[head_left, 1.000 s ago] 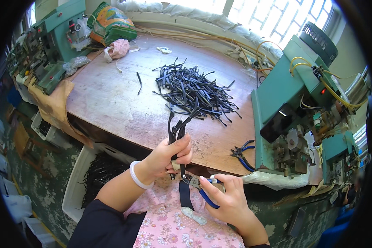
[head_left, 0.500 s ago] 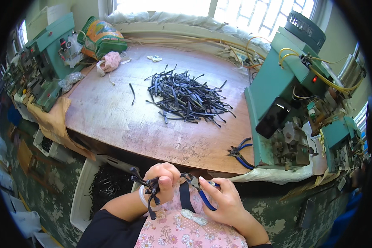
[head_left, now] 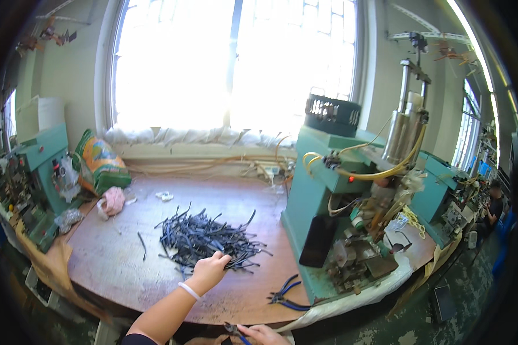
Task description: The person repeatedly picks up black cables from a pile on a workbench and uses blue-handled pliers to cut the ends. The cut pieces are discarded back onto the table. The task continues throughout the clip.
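Observation:
My left hand (head_left: 210, 271), with a white band at the wrist, is over the near edge of a pile of dark eyeglass temples (head_left: 191, 234). Its fingers are curled closed and the tips are hidden, so what they grip does not show. At the bottom edge, my right hand (head_left: 263, 334) is closed on blue-handled pliers (head_left: 236, 332), partly cut off by the frame. One loose temple (head_left: 141, 246) lies left of the pile. Another pair of blue-handled pliers (head_left: 283, 295) lies on the table, right of my left hand.
The wooden table (head_left: 109, 276) stands below a bright window. A green machine (head_left: 305, 201) with a black phone (head_left: 318, 241) on it is on the right, another machine (head_left: 49, 167) at the left. A colourful bag (head_left: 102, 164) and pink cloth (head_left: 113, 200) lie back left.
The view has tipped up toward the window. My left hand has moved from my lap, where it held several temples, forward to the pile. My right hand still holds the pliers, lower in view.

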{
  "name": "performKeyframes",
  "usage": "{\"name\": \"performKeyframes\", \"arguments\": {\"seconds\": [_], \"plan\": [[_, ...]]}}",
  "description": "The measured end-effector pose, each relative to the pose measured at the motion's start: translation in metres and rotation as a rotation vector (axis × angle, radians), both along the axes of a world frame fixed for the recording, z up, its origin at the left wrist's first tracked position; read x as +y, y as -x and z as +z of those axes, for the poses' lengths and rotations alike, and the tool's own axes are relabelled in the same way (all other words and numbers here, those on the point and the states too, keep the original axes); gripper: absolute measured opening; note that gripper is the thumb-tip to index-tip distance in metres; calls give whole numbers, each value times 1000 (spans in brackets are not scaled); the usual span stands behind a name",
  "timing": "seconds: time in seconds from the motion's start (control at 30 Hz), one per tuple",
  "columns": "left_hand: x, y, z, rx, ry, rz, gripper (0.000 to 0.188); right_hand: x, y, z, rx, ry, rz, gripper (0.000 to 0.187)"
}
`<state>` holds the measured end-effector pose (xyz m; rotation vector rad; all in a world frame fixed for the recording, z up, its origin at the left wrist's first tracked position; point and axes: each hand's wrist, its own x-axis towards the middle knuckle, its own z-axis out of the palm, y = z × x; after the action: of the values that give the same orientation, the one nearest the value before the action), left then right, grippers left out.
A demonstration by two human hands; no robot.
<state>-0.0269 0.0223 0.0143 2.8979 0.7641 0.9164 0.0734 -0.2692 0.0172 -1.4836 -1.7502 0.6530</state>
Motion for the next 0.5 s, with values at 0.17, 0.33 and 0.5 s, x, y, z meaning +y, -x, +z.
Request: {"name": "performKeyframes", "arguments": {"seconds": [0.17,0.33,0.5], "plan": [[48,-11,-24,342,100,14,26,2,-14,-17,39,-8,2,76],[33,13,-23,366,143,-105,30,6,-23,-24,33,15,3,74],[33,12,-23,323,174,-22,25,16,-10,-21,-3,-35,96,75]]}}
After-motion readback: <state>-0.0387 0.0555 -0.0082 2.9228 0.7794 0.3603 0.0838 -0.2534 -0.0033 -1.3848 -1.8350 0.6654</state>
